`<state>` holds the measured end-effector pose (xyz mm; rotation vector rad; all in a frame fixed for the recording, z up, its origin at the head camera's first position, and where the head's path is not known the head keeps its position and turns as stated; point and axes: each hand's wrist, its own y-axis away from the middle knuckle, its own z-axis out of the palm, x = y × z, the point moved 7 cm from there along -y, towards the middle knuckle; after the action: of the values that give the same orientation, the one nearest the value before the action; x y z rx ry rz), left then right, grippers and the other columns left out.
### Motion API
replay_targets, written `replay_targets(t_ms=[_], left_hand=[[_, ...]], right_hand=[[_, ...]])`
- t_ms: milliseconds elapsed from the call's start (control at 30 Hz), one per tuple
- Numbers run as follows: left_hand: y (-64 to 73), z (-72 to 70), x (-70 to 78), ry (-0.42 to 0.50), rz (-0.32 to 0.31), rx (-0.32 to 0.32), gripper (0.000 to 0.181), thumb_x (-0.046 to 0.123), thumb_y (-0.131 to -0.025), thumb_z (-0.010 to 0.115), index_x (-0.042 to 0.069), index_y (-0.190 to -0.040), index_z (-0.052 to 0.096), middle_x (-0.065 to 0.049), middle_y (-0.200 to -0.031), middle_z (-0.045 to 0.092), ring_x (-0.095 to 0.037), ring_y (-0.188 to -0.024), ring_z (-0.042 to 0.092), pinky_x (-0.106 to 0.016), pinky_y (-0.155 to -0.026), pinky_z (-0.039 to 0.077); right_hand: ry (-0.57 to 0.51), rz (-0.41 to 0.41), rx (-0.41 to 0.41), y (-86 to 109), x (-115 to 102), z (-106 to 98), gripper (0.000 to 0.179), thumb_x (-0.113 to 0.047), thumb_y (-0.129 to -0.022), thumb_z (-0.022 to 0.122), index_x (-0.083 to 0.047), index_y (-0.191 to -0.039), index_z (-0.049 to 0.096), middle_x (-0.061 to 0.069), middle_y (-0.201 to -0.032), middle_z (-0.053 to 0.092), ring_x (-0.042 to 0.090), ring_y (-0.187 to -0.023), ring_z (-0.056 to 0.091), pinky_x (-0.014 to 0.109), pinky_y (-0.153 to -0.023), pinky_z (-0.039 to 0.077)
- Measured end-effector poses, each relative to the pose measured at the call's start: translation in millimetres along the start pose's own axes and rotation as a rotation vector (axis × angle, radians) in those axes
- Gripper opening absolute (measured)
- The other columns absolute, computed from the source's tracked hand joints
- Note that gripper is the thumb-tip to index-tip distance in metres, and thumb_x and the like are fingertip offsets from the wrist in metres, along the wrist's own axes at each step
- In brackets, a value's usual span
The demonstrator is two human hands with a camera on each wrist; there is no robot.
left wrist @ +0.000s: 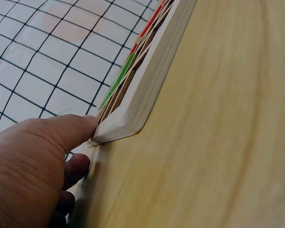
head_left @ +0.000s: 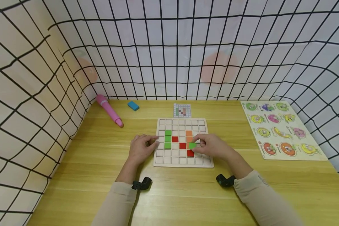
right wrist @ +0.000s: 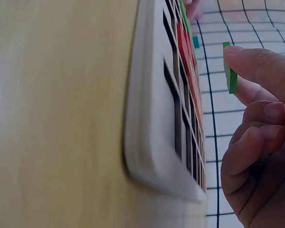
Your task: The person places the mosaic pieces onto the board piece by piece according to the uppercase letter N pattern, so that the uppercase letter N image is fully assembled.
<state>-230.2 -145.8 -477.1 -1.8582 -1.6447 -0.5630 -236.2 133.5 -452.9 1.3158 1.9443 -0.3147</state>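
A square wooden grid board (head_left: pixel 183 164) lies on the table with green tiles (head_left: pixel 168 139), red tiles (head_left: pixel 182 146) and orange tiles (head_left: pixel 189 133) in some of its cells. Thumb and index finger of my left hand (head_left: pixel 141 149) touch the board's left edge. Close up in the left wrist view, the thumb of that hand (left wrist: pixel 33 161) rests at a board corner. Between thumb and index finger my right hand (head_left: pixel 214 146) pinches a green tile (right wrist: pixel 230 69). That tile is raised above the board's right part, partly covering an orange tile; the other fingers are curled.
Behind the board lies a small printed pattern card (head_left: pixel 182 110). A blue block (head_left: pixel 133 105) and a pink microphone-shaped thing (head_left: pixel 110 110) are at the back left. A fruit picture board (head_left: pixel 282 128) lies to the right. Grid-patterned cloth walls (head_left: pixel 175 56) surround the table.
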Motion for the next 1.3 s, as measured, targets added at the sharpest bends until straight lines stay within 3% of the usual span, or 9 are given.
replay_targets(t_ms=[167,567,833,1100,1300], left_hand=[[-0.5,0.0,-0.1,0.007,-0.001,-0.001,0.027,0.031,-0.093,0.074,0.022,-0.118,0.078,0.000,-0.086,0.066,-0.020,-0.087,0.049,-0.039,-0.086,0.033],[-1.7,0.1,0.6,-0.010,0.009,-0.001,0.029,0.032,-0.092,0.075,0.022,-0.119,0.078,0.000,-0.086,0.067,-0.020,-0.087,0.050,-0.040,-0.086,0.034],[-2.5,-0.3,1.1,-0.009,0.008,-0.004,0.028,0.032,-0.092,0.075,0.023,-0.119,0.078,0.000,-0.086,0.067,-0.020,-0.087,0.050,-0.041,-0.087,0.035],[-2.2,0.7,-1.1,-0.017,0.012,-0.008,0.029,0.033,-0.092,0.075,0.023,-0.119,0.077,0.001,-0.085,0.066,-0.019,-0.086,0.049,-0.040,-0.087,0.035],[-2.1,0.6,-1.1,-0.020,0.011,-0.008,0.029,0.033,-0.092,0.075,0.023,-0.119,0.077,0.001,-0.085,0.067,-0.020,-0.087,0.050,-0.040,-0.087,0.035]], right_hand=[[-0.003,-0.027,-0.018,-3.0,-10.9,13.5,0.023,-0.030,-0.089,0.080,-0.023,-0.109,0.070,-0.005,-0.068,0.044,0.013,-0.062,0.040,0.026,-0.058,0.031],[-0.027,-0.062,0.041,-15.9,-48.1,42.4,0.024,-0.030,-0.087,0.081,-0.023,-0.108,0.071,-0.004,-0.065,0.045,0.013,-0.060,0.041,0.026,-0.056,0.032],[0.047,-0.016,0.041,-24.7,-57.5,57.9,0.027,-0.037,-0.086,0.081,-0.025,-0.108,0.071,-0.005,-0.063,0.045,0.011,-0.058,0.041,0.027,-0.054,0.030],[0.212,-0.088,0.012,-30.8,-67.9,70.4,0.025,-0.031,-0.089,0.077,-0.022,-0.111,0.072,-0.008,-0.061,0.049,0.010,-0.059,0.045,0.028,-0.055,0.035],[0.249,-0.087,0.021,-32.0,-72.1,71.7,0.024,-0.031,-0.088,0.077,-0.021,-0.110,0.073,-0.006,-0.064,0.054,0.012,-0.062,0.048,0.029,-0.057,0.038]])
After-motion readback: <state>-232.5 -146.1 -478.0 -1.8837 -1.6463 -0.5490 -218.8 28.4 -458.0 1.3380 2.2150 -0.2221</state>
